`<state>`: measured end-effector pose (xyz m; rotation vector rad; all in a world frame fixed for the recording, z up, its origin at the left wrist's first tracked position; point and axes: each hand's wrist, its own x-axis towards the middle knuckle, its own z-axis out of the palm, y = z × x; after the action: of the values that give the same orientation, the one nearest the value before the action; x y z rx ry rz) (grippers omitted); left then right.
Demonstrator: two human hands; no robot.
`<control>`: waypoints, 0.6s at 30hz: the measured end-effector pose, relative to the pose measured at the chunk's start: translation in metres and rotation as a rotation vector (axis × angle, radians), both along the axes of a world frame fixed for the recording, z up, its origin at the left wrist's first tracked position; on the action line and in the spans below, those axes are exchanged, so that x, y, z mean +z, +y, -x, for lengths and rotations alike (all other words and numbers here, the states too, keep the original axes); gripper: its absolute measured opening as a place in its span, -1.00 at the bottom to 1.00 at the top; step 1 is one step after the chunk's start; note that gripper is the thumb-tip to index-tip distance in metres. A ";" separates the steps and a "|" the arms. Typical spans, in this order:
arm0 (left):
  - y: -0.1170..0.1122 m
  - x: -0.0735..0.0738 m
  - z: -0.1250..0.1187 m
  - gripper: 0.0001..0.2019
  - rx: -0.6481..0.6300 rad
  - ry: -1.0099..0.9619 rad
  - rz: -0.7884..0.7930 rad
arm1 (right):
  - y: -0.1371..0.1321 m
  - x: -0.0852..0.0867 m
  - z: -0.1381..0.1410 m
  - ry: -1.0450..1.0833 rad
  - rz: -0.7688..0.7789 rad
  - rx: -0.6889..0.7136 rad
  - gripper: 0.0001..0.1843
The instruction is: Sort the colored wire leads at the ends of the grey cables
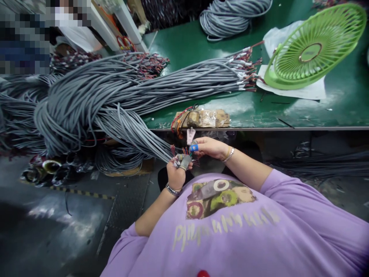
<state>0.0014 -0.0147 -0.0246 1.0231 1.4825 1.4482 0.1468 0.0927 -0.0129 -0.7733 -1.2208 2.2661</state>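
My left hand [176, 169] is closed around the end of a grey cable bundle [135, 134] that droops off the bench edge, thin coloured wire ends [184, 151] sticking up from it. My right hand [209, 147], with a blue taped fingertip, pinches those wire ends just beside the left hand. Both hands are below the bench edge, in front of my purple shirt. A small block with red wires [198, 118] sits on the bench edge right above them.
A big heap of grey cables [95, 92] covers the left of the green bench [302, 111]. A green fan grille [314, 48] lies at right on white paper, and a coiled cable bundle [230, 15] at the back. Another person [72, 23] sits far left.
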 end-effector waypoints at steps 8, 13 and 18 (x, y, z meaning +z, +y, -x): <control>0.002 0.007 0.005 -0.87 -0.212 0.141 0.157 | -0.009 -0.002 0.005 -0.047 -0.224 -0.007 -0.81; 0.003 0.012 0.005 -0.89 -0.227 0.125 0.196 | -0.014 -0.007 0.004 -0.026 -0.151 -0.043 -0.72; 0.003 0.016 0.001 -0.81 -0.088 -0.056 0.110 | -0.016 -0.009 -0.003 0.024 0.042 -0.129 -0.55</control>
<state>0.0004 -0.0115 -0.0090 0.9613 1.4425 1.3090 0.1502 0.0762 -0.0221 -0.8138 -1.0839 2.1960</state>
